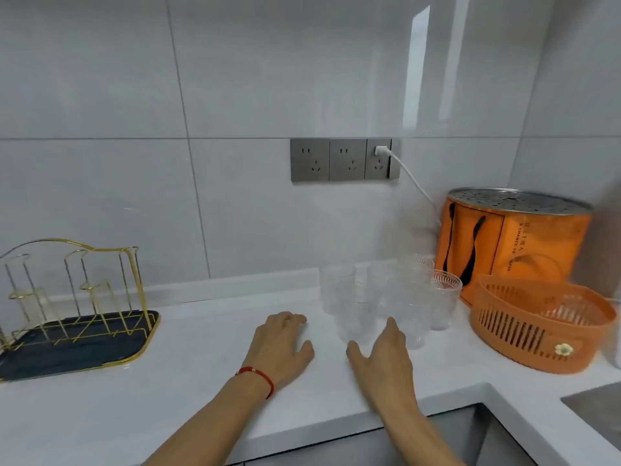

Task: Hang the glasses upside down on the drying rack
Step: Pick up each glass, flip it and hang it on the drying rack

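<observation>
Nothing hung yet. Gold wire drying rack point(77, 297) at the left edge of the bench point(201, 358), pegs bare, partly cut off by the frame. Clear ribbed glasses point(386, 297) clustered upright toward the back right, beside an orange basket point(537, 324); exact count hard to make out through blur and transparency. Right hand point(383, 361) spread open, reaching at the nearest glass, gripping nothing. Left hand point(282, 348) flat on the bench, fingers point(295, 319) loosely curled, empty.

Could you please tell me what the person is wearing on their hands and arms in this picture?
Both forearms are bare, with no sleeves in view. The left hand has a thin red string bracelet with a small bead around the wrist. The right hand shows no gloves, rings or watch.
</observation>
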### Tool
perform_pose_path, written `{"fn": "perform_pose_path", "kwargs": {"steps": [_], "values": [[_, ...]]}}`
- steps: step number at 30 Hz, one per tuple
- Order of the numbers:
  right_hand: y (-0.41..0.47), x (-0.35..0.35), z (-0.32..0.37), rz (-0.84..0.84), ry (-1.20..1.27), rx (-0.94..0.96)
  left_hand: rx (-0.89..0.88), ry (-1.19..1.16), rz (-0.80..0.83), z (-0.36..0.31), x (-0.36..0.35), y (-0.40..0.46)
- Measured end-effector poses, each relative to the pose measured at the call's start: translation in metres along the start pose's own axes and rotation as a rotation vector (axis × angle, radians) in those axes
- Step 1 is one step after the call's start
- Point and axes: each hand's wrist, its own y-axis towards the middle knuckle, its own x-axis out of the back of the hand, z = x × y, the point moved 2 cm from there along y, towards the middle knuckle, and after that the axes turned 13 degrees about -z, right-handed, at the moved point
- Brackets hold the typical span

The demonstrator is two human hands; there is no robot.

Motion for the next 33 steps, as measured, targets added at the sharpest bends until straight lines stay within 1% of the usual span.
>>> {"fn": "perform_pose_path", "kwargs": {"steps": [1,3,6,9,11,13,15,17,20,23,25,26,29,30,32,33], "values": [[0.003,-0.004,0.005,0.010,-0.018,0.018,-0.020,0.003,-0.002,0.000,-0.002,0.000],[0.010,-0.014,0.012,0.002,-0.055,0.029,-0.005,-0.033,-0.009,0.002,-0.003,0.001],[0.017,-0.024,0.025,-0.053,-0.093,-0.039,0.123,-0.219,0.004,0.009,0.001,0.000],[0.020,-0.027,0.025,-0.124,-0.070,-0.061,0.184,-0.381,-0.002,0.015,0.003,0.002],[0.021,-0.031,0.023,-0.114,-0.037,-0.006,0.207,-0.483,-0.022,0.016,0.006,0.001],[0.019,-0.035,0.027,-0.064,0.033,0.118,0.231,-0.615,-0.097,0.015,0.012,0.002],[0.010,-0.039,0.039,0.002,0.091,0.234,0.264,-0.734,-0.189,0.013,0.020,0.001],[-0.002,-0.048,0.052,0.078,0.145,0.291,0.299,-0.830,-0.249,0.011,0.027,-0.002],[-0.015,-0.063,0.067,0.198,0.289,0.307,0.377,-0.907,-0.341,0.017,0.035,-0.011],[-0.021,-0.079,0.083,0.368,0.431,0.280,0.444,-0.862,-0.459,0.037,0.053,-0.017],[-0.023,-0.089,0.091,0.506,0.543,0.211,0.453,-0.812,-0.487,0.050,0.068,-0.020],[-0.025,-0.095,0.096,0.605,0.632,0.135,0.466,-0.806,-0.503,0.057,0.076,-0.022],[-0.033,-0.116,0.111,0.949,1.007,-0.195,0.535,-0.895,-0.559,0.080,0.097,-0.026],[-0.036,-0.122,0.119,1.027,1.095,-0.252,0.544,-0.917,-0.560,0.086,0.104,-0.027],[-0.042,-0.130,0.136,1.084,1.184,-0.257,0.546,-0.914,-0.521,0.097,0.116,-0.026],[-0.043,-0.133,0.145,1.058,1.188,-0.239,0.547,-0.887,-0.491,0.102,0.122,-0.027]]}}
